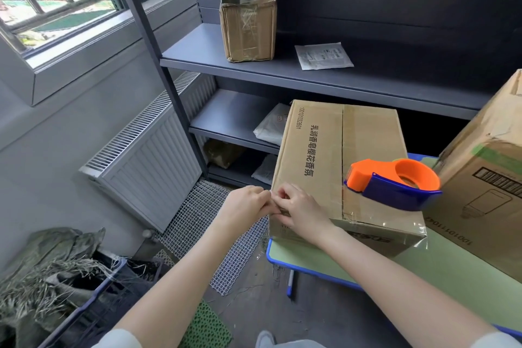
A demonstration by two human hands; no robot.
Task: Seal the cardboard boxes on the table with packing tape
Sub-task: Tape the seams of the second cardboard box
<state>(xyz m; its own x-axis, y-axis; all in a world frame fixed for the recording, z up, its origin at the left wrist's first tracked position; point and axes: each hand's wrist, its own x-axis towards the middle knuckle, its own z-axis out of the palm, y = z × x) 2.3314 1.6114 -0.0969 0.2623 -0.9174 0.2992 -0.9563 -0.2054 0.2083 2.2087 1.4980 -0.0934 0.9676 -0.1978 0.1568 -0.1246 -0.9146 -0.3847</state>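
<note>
A closed cardboard box (319, 155) with black printed characters lies on the green table (333, 263), its top seam taped. Clear tape hangs loose over its near right corner. An orange and blue tape dispenser (395, 183) rests on the box top at the right. My left hand (245, 206) and my right hand (299, 212) meet at the box's near left corner, fingers pinched on a bit of clear tape against the edge. A second, larger cardboard box (485, 178) stands on the table at the right.
A dark metal shelf unit (282, 70) stands behind the table with a small taped box (248, 22) and a white packet (323, 55) on it. A radiator (152, 155) sits at the left wall. White mesh mats (214, 234) and a crate of straw (56, 277) lie on the floor.
</note>
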